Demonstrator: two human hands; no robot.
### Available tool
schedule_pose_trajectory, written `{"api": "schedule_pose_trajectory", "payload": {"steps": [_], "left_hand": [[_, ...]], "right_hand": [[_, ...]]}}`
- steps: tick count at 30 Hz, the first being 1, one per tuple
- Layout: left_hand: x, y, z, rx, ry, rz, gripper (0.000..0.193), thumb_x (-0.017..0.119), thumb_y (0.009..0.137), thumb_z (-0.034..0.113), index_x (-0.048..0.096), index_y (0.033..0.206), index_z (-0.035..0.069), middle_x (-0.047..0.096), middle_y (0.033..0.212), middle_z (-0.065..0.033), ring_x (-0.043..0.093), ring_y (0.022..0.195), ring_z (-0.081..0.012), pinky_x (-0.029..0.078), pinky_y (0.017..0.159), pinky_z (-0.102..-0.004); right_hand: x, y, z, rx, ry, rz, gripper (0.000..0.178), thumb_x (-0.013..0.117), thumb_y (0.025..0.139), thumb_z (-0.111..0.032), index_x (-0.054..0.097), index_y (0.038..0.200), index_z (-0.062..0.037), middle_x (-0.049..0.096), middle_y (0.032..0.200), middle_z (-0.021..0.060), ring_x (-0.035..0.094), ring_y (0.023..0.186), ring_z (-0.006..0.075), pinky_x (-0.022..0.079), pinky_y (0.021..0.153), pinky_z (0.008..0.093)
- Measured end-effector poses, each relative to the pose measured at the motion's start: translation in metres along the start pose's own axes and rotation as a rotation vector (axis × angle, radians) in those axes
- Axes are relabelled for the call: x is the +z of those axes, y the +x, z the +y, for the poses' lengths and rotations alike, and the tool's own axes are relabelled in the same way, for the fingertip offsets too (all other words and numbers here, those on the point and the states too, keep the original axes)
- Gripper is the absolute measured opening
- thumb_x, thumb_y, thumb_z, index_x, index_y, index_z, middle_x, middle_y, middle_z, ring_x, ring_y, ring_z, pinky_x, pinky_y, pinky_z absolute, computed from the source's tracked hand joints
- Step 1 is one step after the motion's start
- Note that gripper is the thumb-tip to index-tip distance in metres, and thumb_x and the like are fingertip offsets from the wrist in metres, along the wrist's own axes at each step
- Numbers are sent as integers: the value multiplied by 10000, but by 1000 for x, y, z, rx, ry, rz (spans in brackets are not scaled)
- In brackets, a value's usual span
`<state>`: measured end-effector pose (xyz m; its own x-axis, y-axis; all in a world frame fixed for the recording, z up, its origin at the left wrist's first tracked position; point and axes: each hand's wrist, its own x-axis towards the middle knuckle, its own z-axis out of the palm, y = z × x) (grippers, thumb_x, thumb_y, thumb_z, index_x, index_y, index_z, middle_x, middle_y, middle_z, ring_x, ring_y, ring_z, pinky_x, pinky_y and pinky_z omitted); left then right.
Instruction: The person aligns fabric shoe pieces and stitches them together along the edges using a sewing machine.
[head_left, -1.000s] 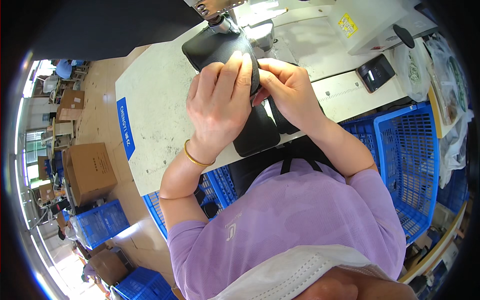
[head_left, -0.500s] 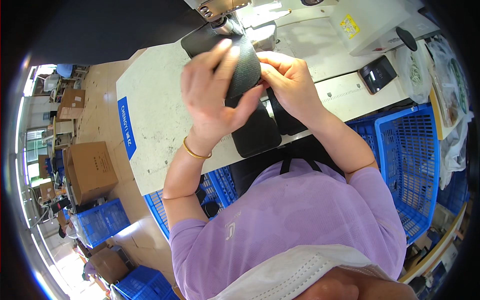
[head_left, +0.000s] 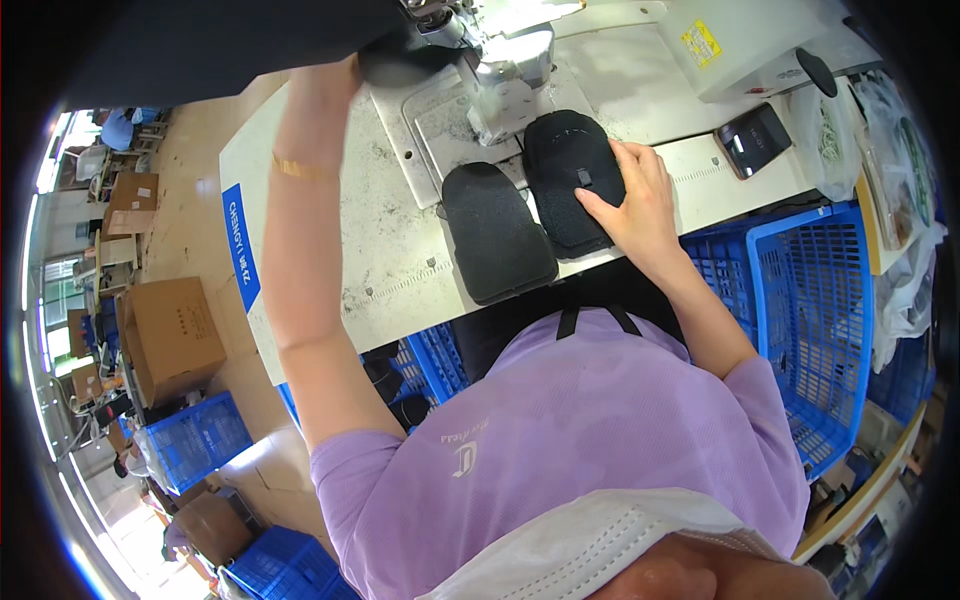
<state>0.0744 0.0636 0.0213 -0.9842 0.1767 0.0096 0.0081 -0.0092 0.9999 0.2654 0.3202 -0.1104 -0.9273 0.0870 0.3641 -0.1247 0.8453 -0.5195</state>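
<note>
One black pad [head_left: 558, 180] is touched on the table [head_left: 390, 220] by the right hand [head_left: 642, 205], fingers spread; it seems light and soft, best gripped by its rim. The left hand's [head_left: 332, 92] fingers cannot be made out.

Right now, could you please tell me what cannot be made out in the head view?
All in the head view:
Left hand: fingers hidden by the black overhang.
Dark piece beside it: details lost to blur.
Machine: top cut off by upper edge.
Right pad: underside hidden by its top.
</note>
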Motion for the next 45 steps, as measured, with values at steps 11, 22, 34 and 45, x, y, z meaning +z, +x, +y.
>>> {"api": "schedule_pose_trajectory", "payload": {"steps": [11,22,34,45], "left_hand": [[27,-153,-95,296,1032,-74,730,837,726,401,527,1225,-32,556,1164,-189,569,1079,-370,471,937,-415],[33,-143,-29,-218,-588,83,246,671,829,-81,663,1070,-28,710,995,-152,708,890,-253,586,841,-364],[49,-160,-36,142,-498,255,253,661,884,-42,651,1129,18,694,1077,-102,674,970,-191,553,898,-319],[45,-138,-28,160,-350,234,334,709,827,-80,589,1133,-21,665,1040,-94,647,935,-161,547,851,-293]], "right_hand": [[8,-7,-8,-97,53,221,560,797,724,-148,539,1209,-42,552,1142,121,531,1058,292,392,878,408],[-42,39,-29,-186,768,327,291,621,920,-7,580,1208,-28,599,1054,73,609,872,127,511,810,258],[-47,15,-73,181,1205,-342,78,640,923,-73,647,943,3,609,920,30,605,761,59,491,597,195],[-42,20,-82,207,1323,-231,77,642,899,-15,631,938,50,630,984,95,682,808,130,575,709,242]]}}
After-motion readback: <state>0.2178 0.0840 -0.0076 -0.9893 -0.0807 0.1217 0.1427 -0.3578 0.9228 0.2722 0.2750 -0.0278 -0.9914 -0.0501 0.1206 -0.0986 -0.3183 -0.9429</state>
